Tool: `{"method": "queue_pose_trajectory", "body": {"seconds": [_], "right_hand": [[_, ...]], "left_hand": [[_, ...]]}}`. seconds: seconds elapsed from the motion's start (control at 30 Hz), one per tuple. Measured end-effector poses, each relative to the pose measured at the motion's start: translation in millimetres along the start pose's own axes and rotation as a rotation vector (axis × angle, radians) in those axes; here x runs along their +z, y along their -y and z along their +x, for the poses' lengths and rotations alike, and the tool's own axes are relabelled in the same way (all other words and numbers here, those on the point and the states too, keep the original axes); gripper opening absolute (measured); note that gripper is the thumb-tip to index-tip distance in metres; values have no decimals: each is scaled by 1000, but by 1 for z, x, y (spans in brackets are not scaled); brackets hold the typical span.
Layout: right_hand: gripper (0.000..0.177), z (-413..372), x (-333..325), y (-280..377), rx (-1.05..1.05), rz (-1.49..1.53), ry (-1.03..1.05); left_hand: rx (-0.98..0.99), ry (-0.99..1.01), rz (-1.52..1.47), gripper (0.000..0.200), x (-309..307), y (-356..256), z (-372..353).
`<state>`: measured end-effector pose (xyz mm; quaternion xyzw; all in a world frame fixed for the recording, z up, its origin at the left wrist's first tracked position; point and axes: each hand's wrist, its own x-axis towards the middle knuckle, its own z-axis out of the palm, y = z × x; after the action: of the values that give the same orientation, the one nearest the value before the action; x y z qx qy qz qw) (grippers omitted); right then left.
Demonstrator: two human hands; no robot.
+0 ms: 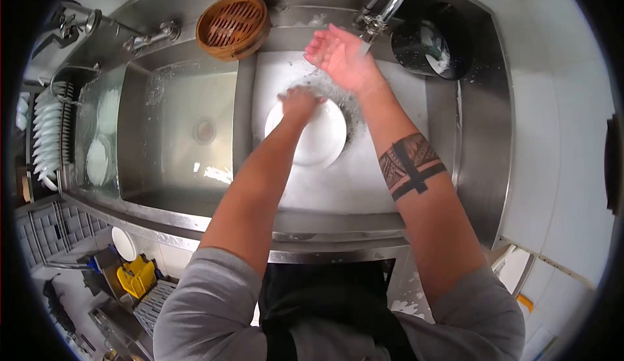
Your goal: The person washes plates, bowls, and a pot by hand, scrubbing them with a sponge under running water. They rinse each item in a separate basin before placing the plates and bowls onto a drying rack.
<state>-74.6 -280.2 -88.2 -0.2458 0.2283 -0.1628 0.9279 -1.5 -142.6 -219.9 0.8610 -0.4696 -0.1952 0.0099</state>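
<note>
My left hand (301, 104), smeared by motion, lies over the far rim of a round white plate (323, 136) in the right basin. Soapy water with white foam (341, 195) surrounds the plate. Farther back, my right hand (341, 58) is raised with its palm turned up and fingers apart, holding nothing. The spout of a metal tap (390, 13) ends right at this hand, where a short stream of water meets the wrist.
A bamboo steamer (233, 26) sits on the back ledge between the basins. The left basin (179, 133) holds clear water. A black bowl (430, 49) stands at the back right. White dishes (49, 130) fill a rack at far left; a yellow container (136, 276) is below.
</note>
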Motion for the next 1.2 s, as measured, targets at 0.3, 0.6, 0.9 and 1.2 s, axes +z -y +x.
{"method": "queue_pose_trajectory", "body": {"seconds": [0.3, 0.6, 0.9, 1.2], "right_hand": [[26, -9, 19, -10, -736, -1327, -485], [51, 40, -121, -69, -193, -1736, -674], [90, 16, -166, -106, 221, -766, -699], [68, -69, -174, -104, 207, 126, -305]], "left_hand": [[-178, 89, -1387, 46, -64, -108, 45], [-212, -120, -970, 35, 7, -35, -111], [-656, -8, -1915, 61, 75, 62, -62], [-231, -256, -802, 67, -3, 28, -65]]}}
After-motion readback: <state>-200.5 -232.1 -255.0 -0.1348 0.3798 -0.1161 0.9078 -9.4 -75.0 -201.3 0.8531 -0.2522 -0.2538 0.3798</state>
